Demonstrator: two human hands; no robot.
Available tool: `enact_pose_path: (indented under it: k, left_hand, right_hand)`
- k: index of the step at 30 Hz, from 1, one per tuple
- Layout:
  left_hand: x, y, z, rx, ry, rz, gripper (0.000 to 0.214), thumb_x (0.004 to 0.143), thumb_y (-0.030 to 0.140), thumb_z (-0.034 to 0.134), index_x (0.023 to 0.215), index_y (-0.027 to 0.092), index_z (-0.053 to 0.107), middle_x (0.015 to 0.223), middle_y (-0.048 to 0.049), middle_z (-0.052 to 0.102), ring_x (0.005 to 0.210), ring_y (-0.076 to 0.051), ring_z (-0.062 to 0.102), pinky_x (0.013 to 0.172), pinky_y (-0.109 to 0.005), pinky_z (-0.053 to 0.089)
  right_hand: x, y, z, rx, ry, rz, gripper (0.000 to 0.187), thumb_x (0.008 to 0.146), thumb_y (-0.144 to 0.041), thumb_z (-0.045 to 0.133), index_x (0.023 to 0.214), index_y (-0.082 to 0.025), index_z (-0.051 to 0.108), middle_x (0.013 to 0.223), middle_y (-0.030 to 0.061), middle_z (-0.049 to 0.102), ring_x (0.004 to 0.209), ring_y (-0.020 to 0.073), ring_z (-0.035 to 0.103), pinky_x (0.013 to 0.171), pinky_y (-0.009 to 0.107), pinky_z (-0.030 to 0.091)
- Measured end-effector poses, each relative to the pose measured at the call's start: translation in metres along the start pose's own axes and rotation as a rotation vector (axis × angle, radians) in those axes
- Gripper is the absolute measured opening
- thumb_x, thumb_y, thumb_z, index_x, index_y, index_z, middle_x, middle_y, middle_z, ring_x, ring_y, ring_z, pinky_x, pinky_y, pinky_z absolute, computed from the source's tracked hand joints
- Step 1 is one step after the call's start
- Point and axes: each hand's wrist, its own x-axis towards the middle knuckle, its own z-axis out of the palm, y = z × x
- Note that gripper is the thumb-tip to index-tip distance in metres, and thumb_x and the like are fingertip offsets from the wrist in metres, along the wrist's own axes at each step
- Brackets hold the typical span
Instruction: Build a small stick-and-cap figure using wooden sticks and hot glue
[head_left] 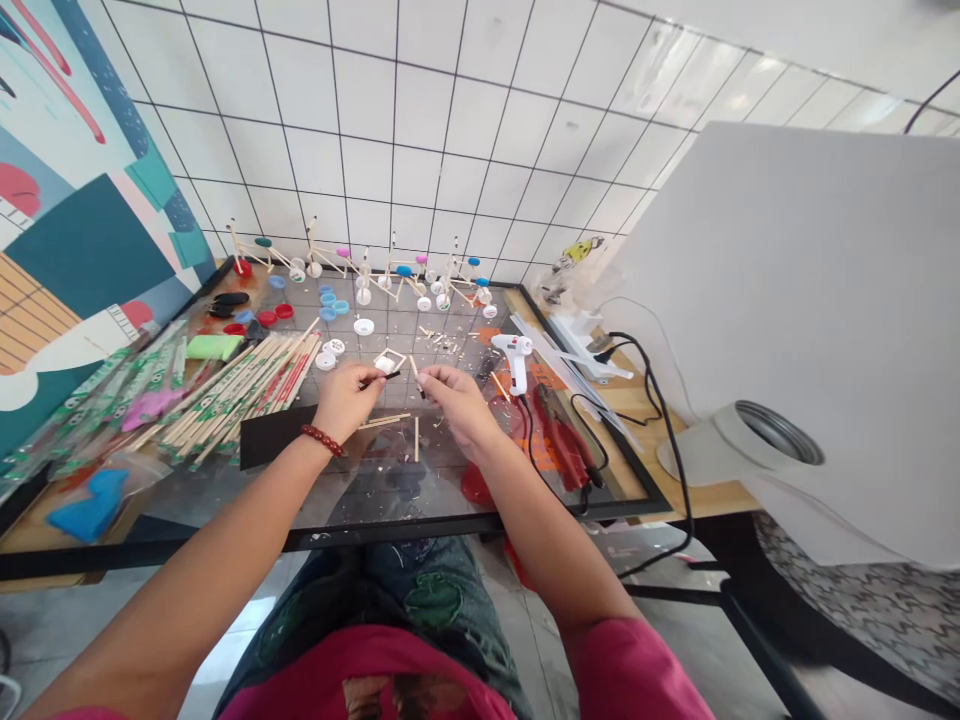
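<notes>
The left hand (346, 402) pinches a black strip (392, 375), perhaps soft; the right hand (457, 402) pinches a stick (413, 368), likely light, brittle, best held mid-length.

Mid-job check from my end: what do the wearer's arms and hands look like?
Left hand and right hand are ungloved. A reddish-brown beaded bracelet circles the left wrist; the right wrist shows none. The right sleeve is short and magenta.

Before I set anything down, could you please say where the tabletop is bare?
Mostly bare: the tabletop between left forearm, front frame and loose sticks. Crowded: chopsticks at left, glue gun and pliers at right, stick models along the back.
</notes>
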Motion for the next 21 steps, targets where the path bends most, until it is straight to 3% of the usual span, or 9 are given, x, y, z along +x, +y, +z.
enact_pose_path:
  k: [3, 6, 9, 12, 14, 16, 18, 20, 21]
  left_hand:
    - [-0.002, 0.002, 0.001, 0.062, -0.020, 0.129, 0.010, 0.078, 0.028, 0.075, 0.080, 0.022, 0.083, 0.107, -0.0108, 0.081, 0.106, -0.032, 0.073, 0.104, -0.044, 0.054]
    - [-0.006, 0.004, 0.008, -0.095, -0.005, 0.184, 0.020, 0.079, 0.038, 0.079, 0.089, 0.022, 0.085, 0.118, -0.0111, 0.081, 0.119, -0.033, 0.070, 0.114, -0.048, 0.050]
    - [-0.009, 0.004, 0.018, -0.420, -0.136, 0.013, 0.037, 0.073, 0.051, 0.088, 0.090, 0.019, 0.086, 0.103, -0.0112, 0.083, 0.101, -0.030, 0.074, 0.099, -0.045, 0.058]
    - [-0.011, 0.004, 0.022, -0.683, -0.177, -0.182, 0.045, 0.059, 0.051, 0.098, 0.082, 0.015, 0.083, 0.087, -0.0104, 0.081, 0.083, -0.024, 0.073, 0.083, -0.038, 0.061]
    - [-0.010, 0.006, 0.018, -0.792, -0.143, -0.224, 0.046, 0.055, 0.047, 0.102, 0.079, 0.015, 0.079, 0.087, -0.0096, 0.082, 0.083, -0.021, 0.075, 0.079, -0.033, 0.061]
    - [-0.007, 0.008, 0.013, -0.851, -0.102, -0.244, 0.048, 0.055, 0.048, 0.102, 0.080, 0.016, 0.076, 0.085, -0.0083, 0.082, 0.080, -0.020, 0.076, 0.074, -0.030, 0.060]
    - [-0.004, 0.008, 0.008, -0.857, -0.058, -0.252, 0.052, 0.056, 0.050, 0.101, 0.085, 0.016, 0.074, 0.079, -0.0062, 0.080, 0.073, -0.019, 0.075, 0.067, -0.028, 0.058]
    - [-0.001, 0.007, 0.006, -0.830, -0.019, -0.233, 0.053, 0.057, 0.050, 0.099, 0.089, 0.016, 0.073, 0.073, -0.0035, 0.077, 0.066, -0.017, 0.073, 0.063, -0.027, 0.056]
    - [-0.001, 0.006, 0.006, -0.814, -0.008, -0.217, 0.053, 0.058, 0.049, 0.099, 0.091, 0.016, 0.073, 0.071, -0.0024, 0.076, 0.064, -0.017, 0.072, 0.062, -0.026, 0.055]
  right_hand:
    - [0.004, 0.002, 0.001, 0.100, -0.003, 0.066, 0.051, 0.064, -0.067, 0.088, 0.076, -0.023, 0.066, 0.061, -0.0064, 0.051, 0.059, 0.0110, 0.039, 0.058, 0.026, 0.031]
    - [0.005, 0.006, 0.004, 0.078, 0.001, 0.059, 0.053, 0.062, -0.068, 0.090, 0.076, -0.022, 0.067, 0.061, -0.0061, 0.053, 0.059, 0.0114, 0.043, 0.058, 0.026, 0.035]
    - [0.005, 0.009, 0.010, 0.002, -0.034, -0.019, 0.044, 0.071, -0.063, 0.087, 0.078, -0.022, 0.071, 0.071, -0.0019, 0.066, 0.070, 0.0152, 0.058, 0.068, 0.028, 0.046]
    - [0.003, 0.004, 0.008, -0.142, -0.049, -0.088, 0.033, 0.083, -0.055, 0.080, 0.081, -0.023, 0.075, 0.083, 0.0026, 0.077, 0.081, 0.0197, 0.068, 0.077, 0.032, 0.052]
    - [-0.001, -0.004, -0.006, -0.391, 0.021, -0.117, 0.025, 0.090, -0.047, 0.074, 0.083, -0.023, 0.077, 0.086, 0.0041, 0.079, 0.083, 0.0212, 0.069, 0.079, 0.032, 0.052]
    - [-0.009, -0.016, -0.033, -0.790, 0.201, -0.084, 0.019, 0.092, -0.038, 0.072, 0.081, -0.023, 0.077, 0.088, 0.0065, 0.080, 0.086, 0.0234, 0.071, 0.080, 0.033, 0.051]
    - [-0.018, -0.027, -0.068, -1.129, 0.358, 0.090, 0.020, 0.095, -0.034, 0.066, 0.084, -0.022, 0.078, 0.092, 0.0105, 0.081, 0.092, 0.0270, 0.074, 0.080, 0.034, 0.049]
    - [-0.024, -0.036, -0.101, -1.275, 0.433, 0.267, 0.025, 0.096, -0.039, 0.066, 0.092, -0.019, 0.080, 0.096, 0.0141, 0.082, 0.094, 0.0294, 0.076, 0.077, 0.034, 0.048]
    - [-0.024, -0.039, -0.114, -1.302, 0.457, 0.287, 0.029, 0.097, -0.042, 0.065, 0.100, -0.018, 0.081, 0.101, 0.0149, 0.083, 0.096, 0.0296, 0.076, 0.077, 0.033, 0.048]
